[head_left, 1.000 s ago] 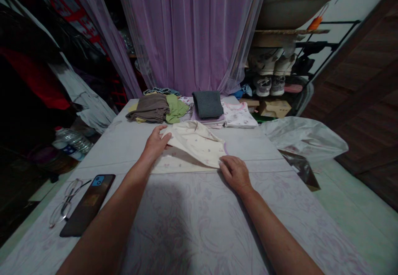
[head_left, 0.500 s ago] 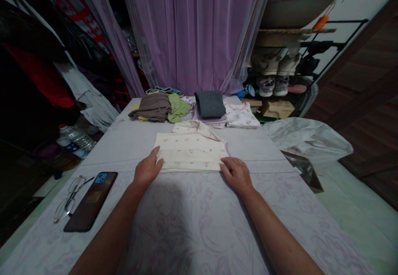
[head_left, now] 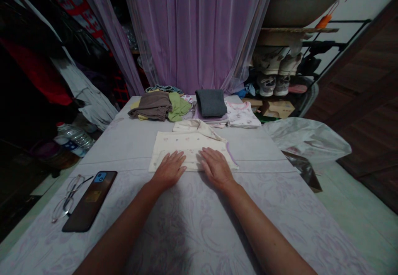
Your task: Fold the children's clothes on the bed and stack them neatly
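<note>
Fingers [head_left: 173, 159] outstretched, gripping nothing: the left hand [head_left: 168, 172] and right hand [head_left: 218, 169] lie palm-down at the frame's centre. Floral cloth [head_left: 280, 212] fills the lower frame; mid-frame on it sits the cream garment [head_left: 192, 139], purple trim [head_left: 231, 155] at its right. Smoothing seems the step in hand; the next move probably calls for light, even pressure, edges kept aligned.

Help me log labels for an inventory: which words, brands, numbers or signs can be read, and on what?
None can be read.
Phone: patch on its back, too blurred.
Bottle label: too blurred.
Red pattern, top left: perhaps lettering, too blurred.
Box: marks, if any, too small.
Cream garment: small printed motifs, no readable text.
</note>
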Demonstrator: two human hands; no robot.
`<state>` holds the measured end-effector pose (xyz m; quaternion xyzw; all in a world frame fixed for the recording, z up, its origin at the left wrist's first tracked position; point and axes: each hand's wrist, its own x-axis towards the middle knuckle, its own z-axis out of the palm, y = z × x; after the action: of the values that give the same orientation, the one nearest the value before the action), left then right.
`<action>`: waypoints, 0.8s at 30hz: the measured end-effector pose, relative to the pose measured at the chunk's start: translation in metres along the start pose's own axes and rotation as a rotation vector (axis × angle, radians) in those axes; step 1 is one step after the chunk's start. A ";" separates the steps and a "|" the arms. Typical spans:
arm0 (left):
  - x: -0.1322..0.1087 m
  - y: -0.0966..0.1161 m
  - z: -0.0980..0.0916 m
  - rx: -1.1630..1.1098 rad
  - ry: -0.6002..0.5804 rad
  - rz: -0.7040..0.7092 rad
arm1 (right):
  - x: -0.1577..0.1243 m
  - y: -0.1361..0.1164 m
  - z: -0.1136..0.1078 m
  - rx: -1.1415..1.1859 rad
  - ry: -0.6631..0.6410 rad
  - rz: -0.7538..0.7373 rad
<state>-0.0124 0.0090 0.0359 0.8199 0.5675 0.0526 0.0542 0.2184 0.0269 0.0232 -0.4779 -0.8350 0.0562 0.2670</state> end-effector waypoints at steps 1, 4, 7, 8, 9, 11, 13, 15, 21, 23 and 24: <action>0.000 0.001 0.004 0.002 -0.001 0.014 | 0.005 -0.008 0.003 0.004 -0.071 -0.025; -0.006 -0.008 0.008 -0.008 0.053 0.006 | 0.011 -0.018 0.012 -0.032 -0.227 -0.026; -0.013 -0.026 0.003 -0.065 0.048 -0.018 | 0.009 -0.012 0.016 -0.070 -0.265 0.006; -0.015 -0.032 0.000 -0.081 0.036 -0.021 | 0.008 -0.009 0.016 -0.066 -0.259 0.006; -0.016 -0.036 -0.003 -0.092 0.021 -0.019 | 0.006 -0.006 0.016 -0.051 -0.247 0.002; -0.018 -0.041 -0.008 -0.103 -0.011 -0.003 | 0.002 -0.003 0.015 -0.002 -0.204 -0.014; -0.018 -0.044 -0.012 -0.107 -0.046 0.023 | -0.001 -0.002 0.015 0.053 -0.148 -0.034; -0.017 -0.046 -0.014 -0.101 -0.072 0.045 | -0.002 -0.001 0.015 0.090 -0.115 -0.042; -0.015 -0.050 -0.015 -0.060 -0.105 0.012 | 0.000 0.001 0.016 0.134 -0.088 -0.023; -0.017 -0.050 -0.017 -0.072 -0.097 -0.040 | 0.000 0.002 0.017 0.151 -0.057 -0.028; -0.019 -0.050 -0.018 -0.081 -0.090 -0.064 | -0.001 0.003 0.017 0.157 -0.047 -0.035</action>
<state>-0.0677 0.0087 0.0457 0.7999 0.5880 0.0368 0.1146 0.2127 0.0304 0.0077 -0.4394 -0.8424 0.1280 0.2846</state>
